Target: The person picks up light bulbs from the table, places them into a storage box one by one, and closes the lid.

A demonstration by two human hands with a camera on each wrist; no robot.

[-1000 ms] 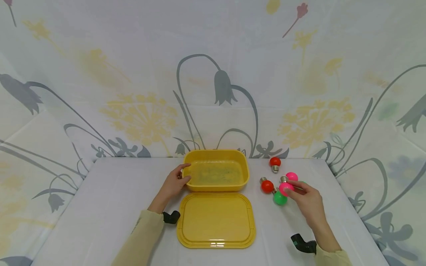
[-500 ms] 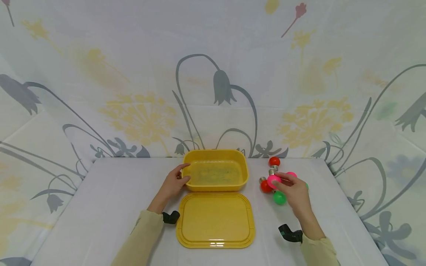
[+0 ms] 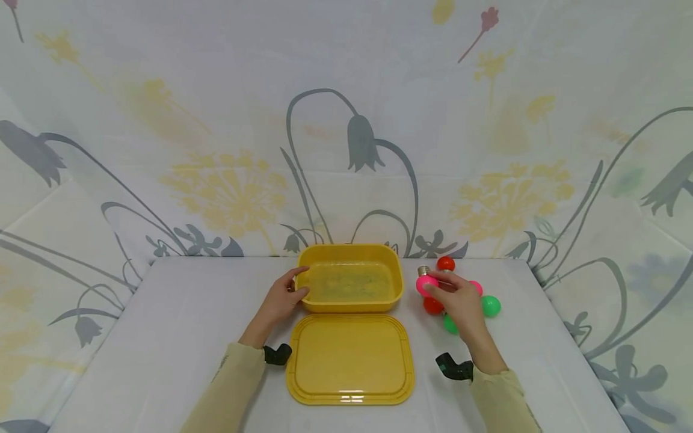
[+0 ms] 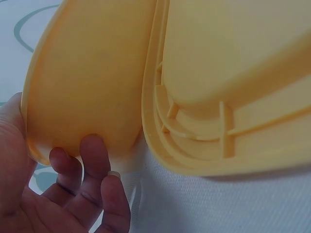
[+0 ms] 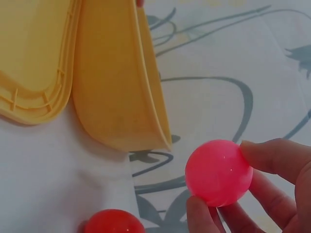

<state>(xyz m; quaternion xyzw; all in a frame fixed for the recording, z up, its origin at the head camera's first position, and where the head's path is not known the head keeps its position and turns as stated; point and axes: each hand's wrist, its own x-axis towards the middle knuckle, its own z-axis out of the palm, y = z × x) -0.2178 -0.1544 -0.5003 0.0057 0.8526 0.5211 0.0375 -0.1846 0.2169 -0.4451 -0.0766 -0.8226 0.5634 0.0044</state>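
A pink light bulb [image 3: 426,285] with a silver screw base pointing away is pinched between the thumb and fingers of my right hand [image 3: 460,304], just right of the yellow box. The right wrist view shows its round pink globe [image 5: 218,170] at the fingertips. My left hand [image 3: 283,297] grips the left side of the open yellow box [image 3: 352,307], its thumb and fingers on either side of the wall. In the left wrist view several fingertips [image 4: 95,148] press on the wall. Inside, the box holds nothing.
A yellow lid [image 3: 351,359] lies flat in front of the box. Beyond and below my right hand lie a red bulb [image 3: 446,263], another red bulb [image 3: 432,306], a green bulb [image 3: 450,325], another green bulb [image 3: 491,306] and a partly hidden pink bulb [image 3: 477,288].
My right hand has moved left and slightly away from me with the pink bulb, from above the other bulbs toward the box. My left hand has stayed on the box.
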